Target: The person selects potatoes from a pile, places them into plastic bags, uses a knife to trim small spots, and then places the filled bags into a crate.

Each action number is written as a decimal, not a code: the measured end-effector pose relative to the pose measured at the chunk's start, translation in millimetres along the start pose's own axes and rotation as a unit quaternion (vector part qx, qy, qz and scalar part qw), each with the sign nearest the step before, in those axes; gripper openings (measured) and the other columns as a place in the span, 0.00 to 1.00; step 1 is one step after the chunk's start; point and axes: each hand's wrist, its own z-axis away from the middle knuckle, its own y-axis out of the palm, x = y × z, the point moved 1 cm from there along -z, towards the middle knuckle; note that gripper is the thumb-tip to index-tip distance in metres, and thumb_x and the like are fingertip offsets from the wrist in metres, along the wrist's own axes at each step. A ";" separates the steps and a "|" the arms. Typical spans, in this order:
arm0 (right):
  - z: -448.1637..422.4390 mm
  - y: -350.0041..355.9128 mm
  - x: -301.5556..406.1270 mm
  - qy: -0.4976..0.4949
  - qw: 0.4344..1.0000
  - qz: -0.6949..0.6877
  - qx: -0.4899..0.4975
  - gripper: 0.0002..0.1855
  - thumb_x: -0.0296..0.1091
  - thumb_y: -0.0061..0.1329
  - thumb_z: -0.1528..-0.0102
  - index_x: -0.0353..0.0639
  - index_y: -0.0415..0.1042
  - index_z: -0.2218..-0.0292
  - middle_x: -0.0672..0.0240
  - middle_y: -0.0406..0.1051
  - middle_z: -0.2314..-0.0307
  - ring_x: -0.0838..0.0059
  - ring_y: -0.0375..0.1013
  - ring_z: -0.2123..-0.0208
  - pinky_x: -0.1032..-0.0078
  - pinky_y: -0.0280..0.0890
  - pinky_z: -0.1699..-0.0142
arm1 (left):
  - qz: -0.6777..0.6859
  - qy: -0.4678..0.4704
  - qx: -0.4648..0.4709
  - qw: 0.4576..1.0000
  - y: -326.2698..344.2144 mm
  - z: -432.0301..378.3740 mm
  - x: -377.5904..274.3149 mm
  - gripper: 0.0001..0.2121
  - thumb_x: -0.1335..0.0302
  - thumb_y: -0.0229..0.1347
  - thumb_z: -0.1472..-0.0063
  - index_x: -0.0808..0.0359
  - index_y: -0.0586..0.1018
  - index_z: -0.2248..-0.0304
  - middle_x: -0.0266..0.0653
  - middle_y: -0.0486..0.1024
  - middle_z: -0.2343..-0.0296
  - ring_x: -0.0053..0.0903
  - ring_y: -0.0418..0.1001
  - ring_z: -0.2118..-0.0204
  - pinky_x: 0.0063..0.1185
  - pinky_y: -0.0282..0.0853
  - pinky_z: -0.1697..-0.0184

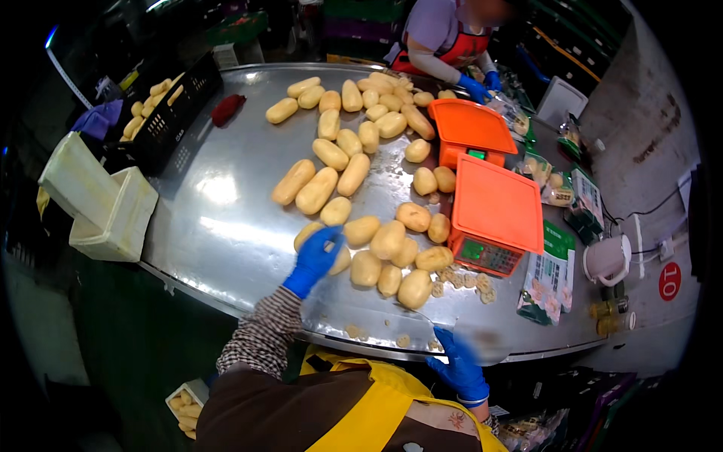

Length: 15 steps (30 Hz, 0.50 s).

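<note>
Peeled lotus root sections (317, 190) lie in a loose group across the steel table. My left hand (317, 257), in a blue glove, is over the near-left pieces with thumb and fingers apart, beside a lotus root section (340, 261). By the table's near edge is my right hand (460, 364), also blue-gloved; a clear, film-like thing (486, 337) is beside it, and blur hides whether the hand grips it. Cut lotus root slices (484, 285) lie near an orange digital scale (497, 206). A second orange scale (471, 127) stands behind it.
White foam boxes (133, 217) and a black crate (181, 107) are at left, near a dark red cloth (227, 109). Green-white printed packs (547, 277) and a pink-white jug (607, 260) stand at right. Across the table, a blue-gloved co-worker (452, 48) handles clear packs (511, 113).
</note>
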 end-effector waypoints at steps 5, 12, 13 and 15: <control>-40.5 12.1 14.3 0.035 0.997 -0.036 0.060 0.31 0.40 0.54 0.55 0.40 0.63 0.51 0.54 0.67 0.58 0.57 0.67 0.56 0.69 0.62 0.52 | -0.187 0.032 -0.191 0.963 -85.6 -51.9 86.8 0.18 0.72 0.57 0.50 0.66 0.71 0.59 0.44 0.70 0.63 0.35 0.69 0.58 0.25 0.64 0.55; -67.8 10.0 7.8 0.043 0.997 0.025 0.065 0.30 0.42 0.53 0.53 0.39 0.63 0.51 0.55 0.68 0.60 0.58 0.68 0.60 0.69 0.63 0.55 | -0.344 -0.043 -0.095 0.933 -90.4 -122.1 114.3 0.30 0.59 0.54 0.49 0.68 0.64 0.50 0.51 0.66 0.59 0.43 0.65 0.57 0.32 0.62 0.54; -71.6 8.7 8.4 0.046 0.997 0.017 0.063 0.30 0.42 0.52 0.53 0.39 0.63 0.51 0.56 0.68 0.60 0.58 0.68 0.60 0.69 0.63 0.55 | -0.331 -0.063 -0.071 0.939 -90.8 -126.2 121.3 0.30 0.58 0.53 0.48 0.69 0.63 0.50 0.51 0.66 0.58 0.42 0.66 0.57 0.32 0.62 0.54; -76.3 7.0 10.8 0.029 0.997 0.041 0.062 0.30 0.42 0.52 0.52 0.39 0.62 0.50 0.56 0.68 0.60 0.58 0.68 0.60 0.69 0.63 0.54 | -0.310 -0.102 -0.021 0.945 -92.6 -131.0 135.8 0.31 0.55 0.51 0.46 0.69 0.62 0.49 0.52 0.67 0.58 0.42 0.66 0.56 0.32 0.62 0.54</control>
